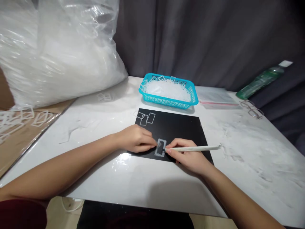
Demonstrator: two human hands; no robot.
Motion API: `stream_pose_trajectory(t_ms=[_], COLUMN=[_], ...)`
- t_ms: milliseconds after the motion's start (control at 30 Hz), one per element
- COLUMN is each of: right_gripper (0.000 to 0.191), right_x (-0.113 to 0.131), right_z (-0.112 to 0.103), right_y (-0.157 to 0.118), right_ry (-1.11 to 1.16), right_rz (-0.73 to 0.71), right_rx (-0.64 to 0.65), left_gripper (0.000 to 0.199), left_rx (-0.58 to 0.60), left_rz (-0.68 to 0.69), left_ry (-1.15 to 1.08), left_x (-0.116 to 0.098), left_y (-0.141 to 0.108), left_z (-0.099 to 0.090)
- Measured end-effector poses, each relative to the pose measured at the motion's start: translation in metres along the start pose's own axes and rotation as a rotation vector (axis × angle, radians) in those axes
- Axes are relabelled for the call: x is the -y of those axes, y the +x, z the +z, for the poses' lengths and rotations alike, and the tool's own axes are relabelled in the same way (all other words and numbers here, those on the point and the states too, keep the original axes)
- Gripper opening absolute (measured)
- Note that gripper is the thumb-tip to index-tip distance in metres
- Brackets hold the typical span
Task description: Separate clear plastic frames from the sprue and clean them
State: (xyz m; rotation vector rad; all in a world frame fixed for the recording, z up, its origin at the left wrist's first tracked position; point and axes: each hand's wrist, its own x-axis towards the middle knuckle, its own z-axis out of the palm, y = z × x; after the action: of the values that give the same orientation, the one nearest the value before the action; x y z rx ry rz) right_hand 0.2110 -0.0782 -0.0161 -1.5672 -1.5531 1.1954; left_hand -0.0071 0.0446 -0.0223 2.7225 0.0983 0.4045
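My right hand [188, 156] is closed in a writing grip around a slim white pen-shaped tool [197, 148]. Its dark tip meets the inner right side of a small translucent rectangular frame [160, 155], which lies on a black mat [178, 127]. On the other side, my left hand [138, 139] has its fingers curled together, the fingertips pressed at the frame's left edge. Several thin white rectangular frames [143, 120] overlap at the mat's far left corner. What kind of tool the tip belongs to is too small to tell.
Beyond the mat stands a turquoise basket [170, 102] heaped with white pieces. Clear plastic bags [216, 95], glasses [254, 111] and a green bottle [259, 81] are to the right. A large plastic sack [71, 57] and loose frames on brown cardboard [30, 140] occupy the left.
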Motion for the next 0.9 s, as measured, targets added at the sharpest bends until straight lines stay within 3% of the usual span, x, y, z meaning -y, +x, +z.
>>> stream_pose_trajectory(t_ms=[100,367,800,900], right_gripper=[0.013,0.011,0.014,0.013], right_x=[0.003,0.003,0.004,-0.005], right_z=[0.004,0.010,0.009,0.013], right_y=[0.000,0.003,-0.002,-0.007], right_ry=[-0.152,-0.242,-0.346,-0.478], right_rz=[-0.050,-0.096,-0.303,-0.431], right_rx=[0.017,0.043,0.026,0.054], left_gripper=[0.023,0.026,0.025,0.026], left_rx=[0.066,0.058,0.101,0.117], left_rz=[0.117,0.209,0.147,0.122], left_ry=[-0.022,-0.003,-0.029,-0.041], left_x=[0.000,0.003,0.000,0.000], left_y=[-0.006,-0.005,-0.003,-0.004], left_z=[-0.001,0.009,0.009,0.010])
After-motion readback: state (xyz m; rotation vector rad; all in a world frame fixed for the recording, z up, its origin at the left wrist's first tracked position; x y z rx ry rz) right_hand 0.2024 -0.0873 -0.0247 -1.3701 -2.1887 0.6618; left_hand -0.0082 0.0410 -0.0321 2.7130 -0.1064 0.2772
